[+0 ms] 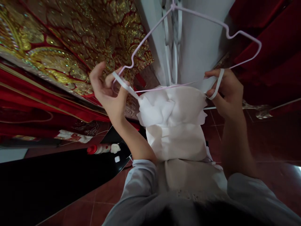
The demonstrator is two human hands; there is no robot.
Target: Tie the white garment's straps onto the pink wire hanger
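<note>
A thin pink hanger hangs in front of me, its lower bar running along the top edge of a white dress. At the hanger's left end, my left hand pinches a white strap that leads to the dress's upper left corner. Over on the other side, my right hand has a second white strap looped over its thumb and fingers, below the hanger's right end. The dress drops straight down between my forearms, with ruffled folds at its top. Its lower part is partly hidden by my body.
Red and gold sequinned garments hang close on the left, and dark red cloth on the right. A grey-white panel stands behind the hanger. A black surface at lower left bears a red-capped bottle. The floor has red tiles.
</note>
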